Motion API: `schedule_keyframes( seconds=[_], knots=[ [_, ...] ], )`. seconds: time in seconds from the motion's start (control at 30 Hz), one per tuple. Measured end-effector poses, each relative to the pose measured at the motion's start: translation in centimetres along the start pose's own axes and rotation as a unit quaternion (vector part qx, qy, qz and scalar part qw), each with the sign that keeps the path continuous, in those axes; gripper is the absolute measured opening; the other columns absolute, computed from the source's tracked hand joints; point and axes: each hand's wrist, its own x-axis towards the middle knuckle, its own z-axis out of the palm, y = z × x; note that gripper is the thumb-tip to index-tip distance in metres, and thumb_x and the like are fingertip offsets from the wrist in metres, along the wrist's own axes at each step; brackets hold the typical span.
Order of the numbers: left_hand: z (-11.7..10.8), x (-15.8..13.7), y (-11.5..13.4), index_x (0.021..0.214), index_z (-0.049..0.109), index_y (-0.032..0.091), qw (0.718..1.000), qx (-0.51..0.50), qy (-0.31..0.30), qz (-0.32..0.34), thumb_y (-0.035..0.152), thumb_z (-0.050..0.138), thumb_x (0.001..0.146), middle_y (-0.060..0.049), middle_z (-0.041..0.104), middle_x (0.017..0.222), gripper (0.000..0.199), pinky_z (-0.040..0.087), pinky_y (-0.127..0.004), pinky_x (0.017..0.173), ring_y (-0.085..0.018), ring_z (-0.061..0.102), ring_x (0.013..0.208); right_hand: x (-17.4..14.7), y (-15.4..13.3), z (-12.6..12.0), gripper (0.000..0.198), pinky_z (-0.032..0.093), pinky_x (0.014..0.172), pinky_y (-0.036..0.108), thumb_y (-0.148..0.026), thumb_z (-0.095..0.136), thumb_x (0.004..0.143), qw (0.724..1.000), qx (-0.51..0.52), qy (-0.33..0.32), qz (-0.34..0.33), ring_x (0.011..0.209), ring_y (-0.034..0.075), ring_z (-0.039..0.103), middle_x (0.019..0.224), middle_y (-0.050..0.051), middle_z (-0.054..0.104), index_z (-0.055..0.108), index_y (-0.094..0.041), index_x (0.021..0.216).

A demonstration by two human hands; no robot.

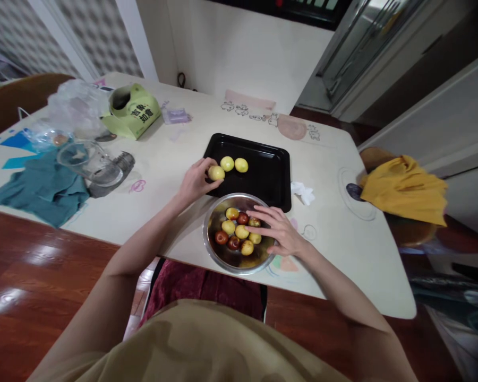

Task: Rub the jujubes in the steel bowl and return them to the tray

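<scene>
My left hand [201,178] pinches a yellow-green jujube [216,173] at the left end of a black rectangular tray [263,180]. Two more yellow-green jujubes [234,164] lie side by side on the tray, just right of those fingers. Close to the table's front edge stands a round metal bowl [207,233], holding several jujubes, some yellow and some red-brown. Over the bowl's right side my right hand [279,229] is spread, its fingertips above the fruit. Whether they touch any jujube I cannot tell.
Left on the table are a glass pitcher [90,162], a teal cloth [43,185], a green tissue box [137,111] and clear plastic bags [77,106]. A crumpled white tissue [302,192] lies right of the tray. A yellow cloth [404,188] drapes a chair at the right.
</scene>
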Motion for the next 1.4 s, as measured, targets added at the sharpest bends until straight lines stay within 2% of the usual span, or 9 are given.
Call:
schedule_keyframes(
  seconds=[0.07,0.13,0.27,0.4,0.5,0.6,0.8,1.1,1.4],
  knots=[
    [-0.6,0.3,1.0,0.112,0.064,0.019,0.998,-0.048,0.029,0.015,0.035,0.081,0.083,-0.006,0.071,0.107,0.036,0.059,-0.027,0.072,-0.018,0.068,0.090,0.2,-0.2,-0.4,0.081,0.036,0.114,0.057,-0.080,0.017,0.103,1.000,-0.001,-0.017,0.005,0.157,0.037,0.038,0.166,0.011,0.050,0.059,-0.033,0.154],
    [-1.1,0.4,1.9,0.113,0.066,0.018,0.994,-0.102,0.016,0.046,0.037,0.082,0.084,-0.007,0.073,0.109,0.038,0.059,-0.028,0.078,-0.018,0.070,0.093,0.4,-0.3,-0.6,0.084,0.035,0.115,0.057,-0.082,0.016,0.101,1.000,0.000,-0.027,0.008,0.158,0.037,0.036,0.168,0.011,0.048,0.058,-0.033,0.155],
    [-1.3,0.0,3.7,0.114,0.069,0.017,0.970,-0.175,-0.106,0.129,0.039,0.085,0.084,-0.009,0.076,0.109,0.040,0.059,-0.029,0.084,-0.019,0.072,0.095,0.3,-0.2,-0.3,0.085,0.035,0.116,0.057,-0.084,0.017,0.100,1.000,0.006,-0.024,0.012,0.157,0.037,0.038,0.167,0.011,0.049,0.058,-0.033,0.155],
    [-1.0,-0.7,5.2,0.116,0.071,0.017,0.937,-0.196,-0.222,0.184,0.039,0.085,0.084,-0.010,0.077,0.107,0.041,0.059,-0.031,0.085,-0.020,0.072,0.095,-0.4,0.4,1.2,0.079,0.042,0.112,0.056,-0.075,0.016,0.106,0.998,0.015,0.063,0.012,0.146,0.035,0.052,0.154,0.012,0.062,0.065,-0.031,0.149],
    [-0.9,-1.0,5.8,0.117,0.072,0.018,0.919,-0.207,-0.270,0.198,0.038,0.084,0.086,-0.011,0.077,0.108,0.039,0.058,-0.033,0.089,-0.022,0.073,0.099,-0.9,1.0,2.1,0.072,0.047,0.108,0.055,-0.066,0.018,0.109,0.988,0.012,0.153,0.020,0.138,0.034,0.059,0.145,0.012,0.067,0.068,-0.028,0.146],
    [-0.7,-1.2,5.8,0.117,0.072,0.018,0.906,-0.206,-0.307,0.204,0.040,0.084,0.087,-0.011,0.078,0.112,0.040,0.057,-0.035,0.094,-0.024,0.074,0.103,-1.2,1.6,2.5,0.069,0.050,0.107,0.055,-0.062,0.020,0.110,0.981,0.000,0.191,0.040,0.134,0.033,0.062,0.139,0.011,0.071,0.072,-0.028,0.140],
    [0.0,-1.3,5.6,0.122,0.075,0.022,0.897,-0.196,-0.331,0.217,0.042,0.086,0.086,-0.011,0.079,0.116,0.043,0.055,-0.036,0.098,-0.026,0.074,0.108,-1.7,2.2,2.9,0.081,0.052,0.107,0.057,-0.066,0.011,0.108,0.979,-0.004,0.181,0.092,0.131,0.034,0.063,0.133,0.011,0.073,0.080,-0.028,0.127],
    [-0.1,-1.2,5.6,0.135,0.071,0.023,0.890,-0.203,-0.345,0.219,0.041,0.084,0.089,-0.014,0.074,0.134,0.052,0.053,-0.040,0.109,-0.029,0.071,0.125,-1.1,1.8,2.5,0.064,0.055,0.106,0.054,-0.054,0.022,0.112,0.976,0.011,0.212,0.046,0.133,0.032,0.063,0.136,0.011,0.072,0.076,-0.027,0.133],
    [-0.2,-1.2,5.8,0.133,0.073,0.024,0.885,-0.196,-0.356,0.226,0.037,0.080,0.091,-0.012,0.076,0.131,0.045,0.053,-0.042,0.111,-0.028,0.070,0.125,-1.4,1.9,2.7,0.070,0.056,0.104,0.055,-0.058,0.019,0.111,0.975,-0.007,0.211,0.072,0.127,0.032,0.066,0.131,0.012,0.073,0.080,-0.026,0.126]
  ],
)
